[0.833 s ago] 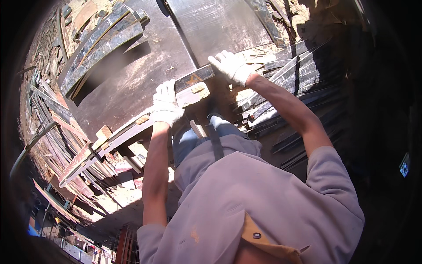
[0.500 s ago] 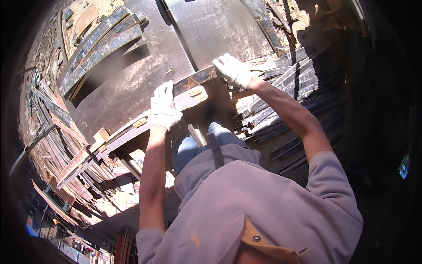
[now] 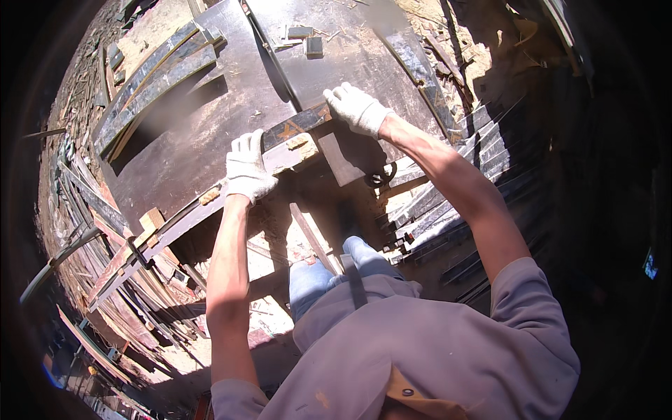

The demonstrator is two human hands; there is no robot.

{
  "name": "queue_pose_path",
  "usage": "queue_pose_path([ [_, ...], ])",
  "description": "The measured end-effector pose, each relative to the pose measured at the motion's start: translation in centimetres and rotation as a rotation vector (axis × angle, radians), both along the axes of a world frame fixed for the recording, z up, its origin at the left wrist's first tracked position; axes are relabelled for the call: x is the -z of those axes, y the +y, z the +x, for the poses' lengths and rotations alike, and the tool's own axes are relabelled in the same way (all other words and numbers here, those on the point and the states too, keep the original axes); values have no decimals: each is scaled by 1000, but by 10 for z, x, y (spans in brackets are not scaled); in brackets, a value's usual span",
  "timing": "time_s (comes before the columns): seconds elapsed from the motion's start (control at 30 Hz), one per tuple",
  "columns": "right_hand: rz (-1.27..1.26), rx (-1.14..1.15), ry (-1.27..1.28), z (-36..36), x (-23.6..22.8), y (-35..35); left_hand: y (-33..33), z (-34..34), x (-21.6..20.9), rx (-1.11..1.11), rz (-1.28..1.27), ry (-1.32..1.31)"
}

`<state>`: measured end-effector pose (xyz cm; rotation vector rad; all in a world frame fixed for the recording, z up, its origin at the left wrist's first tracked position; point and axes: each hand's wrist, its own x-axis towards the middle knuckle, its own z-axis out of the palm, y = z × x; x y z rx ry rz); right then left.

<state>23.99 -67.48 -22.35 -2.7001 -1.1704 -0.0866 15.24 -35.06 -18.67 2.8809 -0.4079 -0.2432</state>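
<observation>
My left hand [image 3: 250, 168], in a white work glove, is at the left end of a short dark board [image 3: 297, 126] with an orange mark on its face. Its fingers reach over the board and appear closed on that end. My right hand [image 3: 355, 110], gloved the same way, grips the board's right end with bent fingers. The board lies along the near edge of a large brown worktable [image 3: 196, 143]. A dark straight bar [image 3: 271, 57] runs across the tabletop away from me, its near end close to the board.
Long narrow board strips [image 3: 164, 80] lie stacked on the table's left. Small offcut blocks [image 3: 313, 46] sit on its far part. A yellowish wood chunk [image 3: 297, 141] is by the near edge. Strips [image 3: 455, 185] are piled at the right, and scrap wood [image 3: 115, 245] covers the lower left.
Both hands and the board sit slightly further left in the picture as the view shifts. Small offcut blocks on the far tabletop and more ground below the table's edge have come into sight.
</observation>
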Motion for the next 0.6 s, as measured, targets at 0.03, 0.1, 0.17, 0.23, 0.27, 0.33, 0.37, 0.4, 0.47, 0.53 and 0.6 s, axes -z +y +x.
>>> queue_pose_path([
  [0.03,-6,0,0,-2,-2,0,-2,-2,-5,-10,1,30],
  [0.1,-22,-6,7,-2,-2,6,2,-5,-2,-16,51,6],
  [0.17,25,-8,-28,-6,5,4,2,-7,-3,-11,49,5],
  [0.23,61,8,-18,-13,5,6,1,-9,-6,-14,59,25],
  [0.27,48,22,-14,-17,4,4,0,-11,-6,-11,62,34],
  [0.33,37,46,-20,-19,1,5,1,-10,-7,-6,74,13],
  [0.37,18,73,3,-18,-1,7,1,-9,-8,2,79,2],
  [0.4,40,174,57,-22,-5,9,-1,-8,-10,-1,82,13],
  [0.47,90,392,163,-35,-12,7,-9,-4,-16,11,85,32],
  [0.53,524,613,439,-69,-22,-6,-12,-2,-21,-23,109,70],
  [0.6,1133,538,1154,-112,-59,-23,0,-2,-13,-33,140,46],
])
